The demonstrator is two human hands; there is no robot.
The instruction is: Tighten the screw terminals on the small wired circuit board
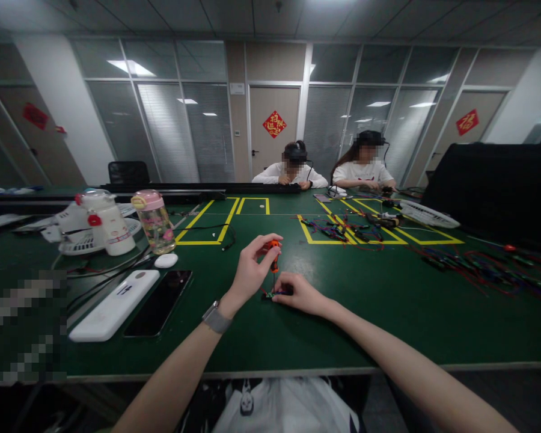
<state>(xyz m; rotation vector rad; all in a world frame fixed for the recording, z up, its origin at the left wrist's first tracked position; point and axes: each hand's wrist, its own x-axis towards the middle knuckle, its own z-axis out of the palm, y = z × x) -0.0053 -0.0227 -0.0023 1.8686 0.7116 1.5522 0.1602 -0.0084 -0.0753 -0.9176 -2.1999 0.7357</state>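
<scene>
My left hand (pixel 251 267) pinches the orange-and-black handle of a small screwdriver (pixel 275 255), held upright with its tip pointing down. Below it, my right hand (pixel 300 293) lies on the green table (pixel 270 337) with its fingers closed on a small dark connector piece (pixel 270 294) with coloured wires. The screwdriver tip meets that piece. A grey watch sits on my left wrist.
A white power bank (pixel 115 304), a black phone (pixel 159 302) and a white earbud case (pixel 166 260) lie at the left. Behind them stand a pink-lidded bottle (pixel 154 221) and a white fan (pixel 97 225). Wire bundles (pixel 342 230) spread to the right. Two people sit at the far side.
</scene>
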